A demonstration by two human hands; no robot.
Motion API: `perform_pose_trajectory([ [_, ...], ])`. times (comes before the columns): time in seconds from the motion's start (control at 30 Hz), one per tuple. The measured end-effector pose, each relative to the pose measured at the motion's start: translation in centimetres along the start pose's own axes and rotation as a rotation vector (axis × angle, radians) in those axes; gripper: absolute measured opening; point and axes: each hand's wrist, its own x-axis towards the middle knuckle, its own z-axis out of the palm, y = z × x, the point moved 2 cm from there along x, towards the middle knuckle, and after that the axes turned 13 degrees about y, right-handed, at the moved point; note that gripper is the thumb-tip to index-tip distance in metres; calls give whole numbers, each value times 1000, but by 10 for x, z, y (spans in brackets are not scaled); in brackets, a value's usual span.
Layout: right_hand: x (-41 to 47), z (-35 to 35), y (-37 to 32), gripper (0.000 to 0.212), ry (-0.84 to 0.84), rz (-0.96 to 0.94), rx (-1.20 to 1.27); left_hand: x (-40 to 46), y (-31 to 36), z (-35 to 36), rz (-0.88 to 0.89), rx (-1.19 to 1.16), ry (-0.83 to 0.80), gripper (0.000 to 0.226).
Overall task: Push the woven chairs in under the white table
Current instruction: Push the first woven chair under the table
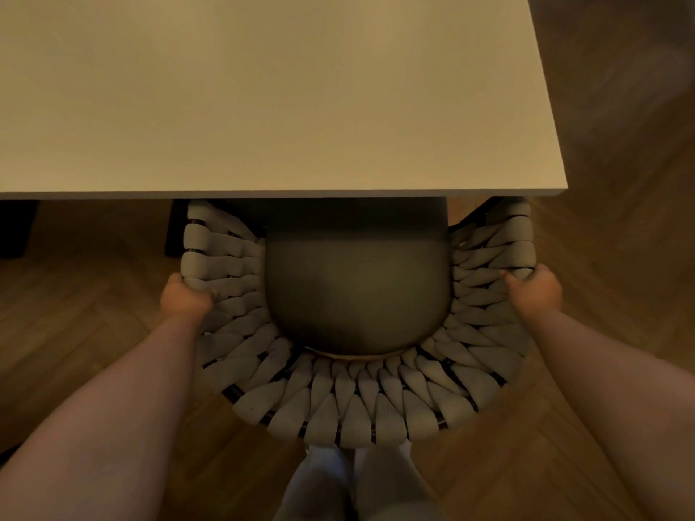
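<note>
A woven chair (pixel 349 404) with a curved back of thick pale cords and a round dark seat cushion (pixel 357 295) stands right in front of me. The front of its seat lies under the near edge of the white table (pixel 263 99). My left hand (pixel 186 297) grips the left side of the woven back, fingers curled round the rim. On the opposite side, my right hand (pixel 534 291) grips the rim the same way. Both forearms reach forward from the bottom corners.
The floor (pixel 75 314) is dark herringbone wood. A dark table leg (pixel 175 227) shows just left of the chair, and another dark shape sits at the far left under the table. My legs in pale trousers (pixel 357 486) stand directly behind the chair back.
</note>
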Motion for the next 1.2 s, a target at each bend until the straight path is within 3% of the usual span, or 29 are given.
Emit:
perform_pose_trajectory([
  [0.13, 6, 4, -5, 44, 8, -1, -5, 7, 5, 0, 29, 0, -1, 46],
  [0.2, 2, 3, -7, 46, 31, -35, 46, 2, 3, 2, 109, 98, 10, 62],
  [0.27, -13, 3, -4, 62, 50, -163, 33, -20, -1, 6, 380, 384, 68, 82],
  [0.33, -35, 4, 6, 71, 62, -411, -165, -56, -6, 20, 741, 591, 32, 80],
  [0.43, -85, 12, 27, 60, -32, -830, -469, -115, -33, 46, 1025, 758, -359, 70],
  [0.47, -104, 14, 35, 54, -85, -942, -491, -129, -42, 49, 1029, 782, -499, 79],
  [0.53, -137, 18, 50, 54, -165, -1069, -470, -142, -54, 51, 1046, 794, -624, 107],
  [0.63, -167, 19, 60, 57, -225, -1124, -433, -142, -53, 48, 1044, 737, -618, 100],
  [0.8, -193, 21, 59, 61, -397, -1350, -414, -156, -56, 42, 1173, 797, -753, 122],
  [0.87, -194, 23, 61, 60, -464, -1387, -461, -163, -63, 40, 1266, 830, -787, 114],
  [0.97, -187, 27, 60, 53, -498, -1398, -520, -166, -70, 40, 1415, 825, -722, 63],
  [1.0, -185, 30, 61, 57, -514, -1404, -560, -165, -71, 42, 1436, 826, -716, 56],
  [1.2, -178, 33, 57, 71, -548, -1498, -577, -162, -69, 47, 1450, 851, -700, 56],
])
